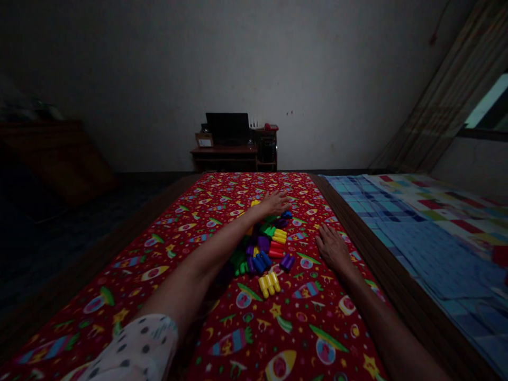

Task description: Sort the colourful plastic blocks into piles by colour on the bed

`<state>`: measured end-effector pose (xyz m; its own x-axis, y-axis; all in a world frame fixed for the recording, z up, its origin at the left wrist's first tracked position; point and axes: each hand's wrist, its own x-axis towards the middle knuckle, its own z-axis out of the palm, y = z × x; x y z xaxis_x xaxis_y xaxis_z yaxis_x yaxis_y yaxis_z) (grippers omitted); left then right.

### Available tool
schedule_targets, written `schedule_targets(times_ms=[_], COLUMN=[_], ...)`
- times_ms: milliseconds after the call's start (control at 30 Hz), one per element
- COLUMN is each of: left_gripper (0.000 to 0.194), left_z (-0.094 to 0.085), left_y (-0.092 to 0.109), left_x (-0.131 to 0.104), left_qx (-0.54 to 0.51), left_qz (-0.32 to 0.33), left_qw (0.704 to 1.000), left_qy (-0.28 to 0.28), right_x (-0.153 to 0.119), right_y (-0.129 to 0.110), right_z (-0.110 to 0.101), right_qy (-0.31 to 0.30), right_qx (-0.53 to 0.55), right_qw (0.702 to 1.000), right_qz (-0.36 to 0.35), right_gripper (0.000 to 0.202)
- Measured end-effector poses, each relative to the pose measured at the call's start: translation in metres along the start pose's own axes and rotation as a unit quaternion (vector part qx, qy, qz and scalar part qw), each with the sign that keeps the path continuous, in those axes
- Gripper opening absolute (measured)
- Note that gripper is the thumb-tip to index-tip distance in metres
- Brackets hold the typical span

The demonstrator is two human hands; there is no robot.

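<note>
My left hand (pixel 275 202) reaches over the far side of a pile of toy building blocks, its fingers spread and stretched out. Under and beside it lie a green block (pixel 267 229), a blue block (pixel 286 215) and a yellow block (pixel 280 236). Closer to me are a red block (pixel 276 250), a blue block (pixel 262 262), a purple block (pixel 287 262) and a yellow block (pixel 269 284) apart from the heap. My right hand (pixel 332 247) rests flat on the red patterned cloth (pixel 293 328), right of the blocks, holding nothing. My left forearm hides part of the pile.
A desk (pixel 224 151) with a dark monitor (pixel 227 128) stands against the far wall. To the right lies a blue checked cloth (pixel 416 254) beside a brown edge (pixel 369 254). A wooden cabinet (pixel 51 159) is at the left, and a curtain (pixel 440 90) hangs at the right.
</note>
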<state>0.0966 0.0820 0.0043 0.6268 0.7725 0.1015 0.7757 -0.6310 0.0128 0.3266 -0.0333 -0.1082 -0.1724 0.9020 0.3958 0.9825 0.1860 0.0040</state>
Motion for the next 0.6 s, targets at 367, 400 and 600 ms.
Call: schedule_targets(times_ms=[367,400,600], left_gripper=[0.034,0.033,0.053], left_z=[0.016,0.011,-0.005], left_y=[-0.025,-0.032,-0.067], left_x=[-0.038,-0.044,-0.045], left_qx=[-0.027,-0.032,-0.038], left_qz=[0.075,0.069,-0.039], left_qw=[0.992,0.992,0.997], left_qy=[-0.095,-0.096,-0.049], right_x=[0.001,0.001,0.002], right_y=[0.002,0.002,-0.001], right_z=[-0.001,-0.001,-0.001], right_qy=[-0.012,-0.013,0.004], right_qx=[-0.010,-0.008,0.011], right_qw=[1.000,1.000,1.000], right_qz=[-0.024,-0.021,0.004], right_gripper=[0.050,0.050,0.049])
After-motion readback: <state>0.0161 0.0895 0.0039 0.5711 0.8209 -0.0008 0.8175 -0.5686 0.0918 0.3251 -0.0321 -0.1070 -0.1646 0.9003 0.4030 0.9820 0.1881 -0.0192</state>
